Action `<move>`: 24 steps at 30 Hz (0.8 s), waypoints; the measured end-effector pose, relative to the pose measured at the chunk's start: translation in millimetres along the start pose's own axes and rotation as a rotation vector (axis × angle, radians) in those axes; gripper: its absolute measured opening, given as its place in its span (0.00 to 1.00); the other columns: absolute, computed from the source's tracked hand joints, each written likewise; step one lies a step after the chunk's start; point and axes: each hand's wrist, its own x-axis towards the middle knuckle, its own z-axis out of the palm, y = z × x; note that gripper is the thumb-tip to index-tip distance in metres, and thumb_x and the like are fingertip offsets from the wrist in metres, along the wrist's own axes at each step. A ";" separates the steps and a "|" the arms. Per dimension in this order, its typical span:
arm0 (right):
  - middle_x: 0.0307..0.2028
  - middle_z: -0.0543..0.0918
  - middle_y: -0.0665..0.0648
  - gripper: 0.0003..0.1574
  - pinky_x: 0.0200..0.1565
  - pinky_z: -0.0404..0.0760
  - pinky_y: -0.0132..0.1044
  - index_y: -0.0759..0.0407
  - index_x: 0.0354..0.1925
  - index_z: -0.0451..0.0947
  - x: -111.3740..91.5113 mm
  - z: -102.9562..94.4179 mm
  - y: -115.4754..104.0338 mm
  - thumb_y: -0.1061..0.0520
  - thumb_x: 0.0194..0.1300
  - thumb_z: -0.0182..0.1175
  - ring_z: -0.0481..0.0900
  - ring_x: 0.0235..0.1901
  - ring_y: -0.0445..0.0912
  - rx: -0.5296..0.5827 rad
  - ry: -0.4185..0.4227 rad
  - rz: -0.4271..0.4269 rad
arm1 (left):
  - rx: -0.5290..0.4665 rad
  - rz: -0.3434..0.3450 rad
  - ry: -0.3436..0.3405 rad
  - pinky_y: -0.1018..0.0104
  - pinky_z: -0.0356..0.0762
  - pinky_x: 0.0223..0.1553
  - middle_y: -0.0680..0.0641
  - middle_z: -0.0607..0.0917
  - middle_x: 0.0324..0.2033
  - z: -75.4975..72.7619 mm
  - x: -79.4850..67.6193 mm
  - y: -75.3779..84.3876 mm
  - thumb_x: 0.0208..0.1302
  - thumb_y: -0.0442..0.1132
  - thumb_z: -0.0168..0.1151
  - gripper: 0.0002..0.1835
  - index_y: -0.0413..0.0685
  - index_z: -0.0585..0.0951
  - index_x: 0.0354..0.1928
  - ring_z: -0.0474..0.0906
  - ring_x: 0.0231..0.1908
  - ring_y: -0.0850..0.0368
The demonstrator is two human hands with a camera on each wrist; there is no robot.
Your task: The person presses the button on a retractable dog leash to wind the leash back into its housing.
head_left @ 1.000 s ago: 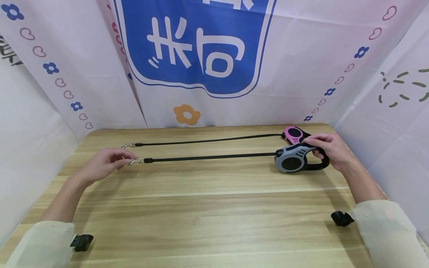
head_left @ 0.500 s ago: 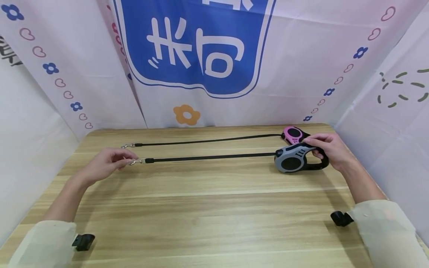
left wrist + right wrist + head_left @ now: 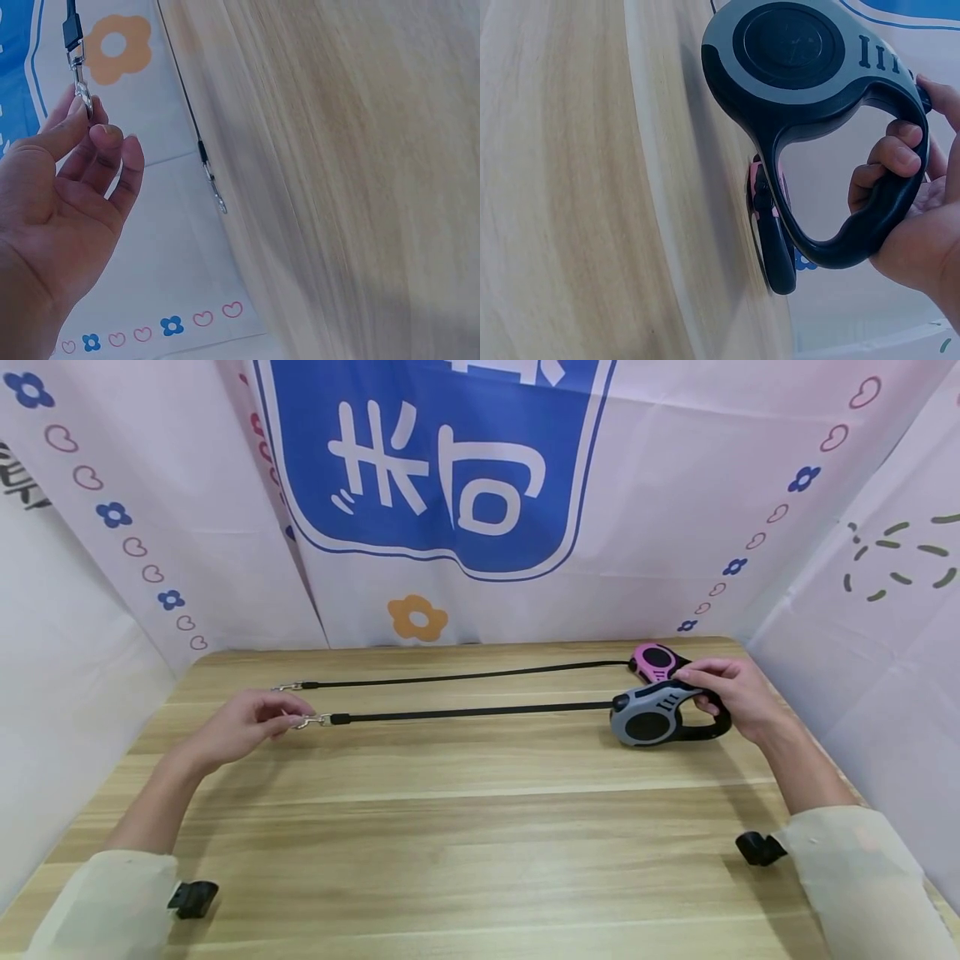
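Note:
My right hand [image 3: 735, 693] grips the black handle of a grey retractable leash [image 3: 647, 717]. In the right wrist view the fingers curl through the handle loop [image 3: 855, 244], with the thumb up by the button on top. The leash's black strap [image 3: 472, 712] runs taut to the left. At its far end my left hand [image 3: 243, 727] pinches the metal snap hook [image 3: 84, 94] between thumb and fingers. Behind lies a pink retractable leash [image 3: 654, 662], partly hidden by the grey one and my right hand. Its thin strap [image 3: 465, 675] ends in another snap hook [image 3: 214, 187] on the table.
The wooden table [image 3: 480, 860] stretches out toward me in front of both leashes. A printed white cloth [image 3: 525, 602] hangs along the table's back edge, and further cloth walls stand at both sides. Small black devices [image 3: 193, 900] are fixed at both sleeves.
Both hands have shifted very slightly, the left one a little to the right and the right one a little to the left, with the grey leash still held. The pink leash stays put.

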 end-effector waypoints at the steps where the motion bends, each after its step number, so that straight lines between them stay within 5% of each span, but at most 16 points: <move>1: 0.24 0.84 0.48 0.20 0.19 0.70 0.25 0.52 0.34 0.91 0.2 0.0 0.0 0.68 0.75 0.58 0.71 0.16 0.35 0.004 0.002 0.000 | 0.001 -0.002 0.002 0.64 0.75 0.25 0.46 0.81 0.32 0.2 0.0 0.3 0.73 0.25 0.59 0.10 0.38 0.86 0.49 0.73 0.26 0.52; 11: 0.23 0.84 0.49 0.19 0.18 0.70 0.25 0.53 0.34 0.91 2.6 3.2 0.7 0.68 0.75 0.58 0.70 0.15 0.36 0.001 0.004 -0.021 | 0.012 -0.017 -0.024 0.64 0.79 0.28 0.36 0.85 0.41 3.1 3.6 3.0 0.73 0.24 0.57 0.10 0.36 0.85 0.50 0.77 0.30 0.54; 24: 0.23 0.84 0.49 0.18 0.18 0.69 0.25 0.54 0.34 0.91 3.6 4.5 1.5 0.68 0.75 0.58 0.70 0.15 0.36 -0.005 -0.007 -0.020 | -0.016 0.005 -0.029 0.66 0.77 0.27 0.43 0.85 0.40 8.8 8.3 1.3 0.72 0.23 0.58 0.10 0.34 0.85 0.50 0.76 0.29 0.58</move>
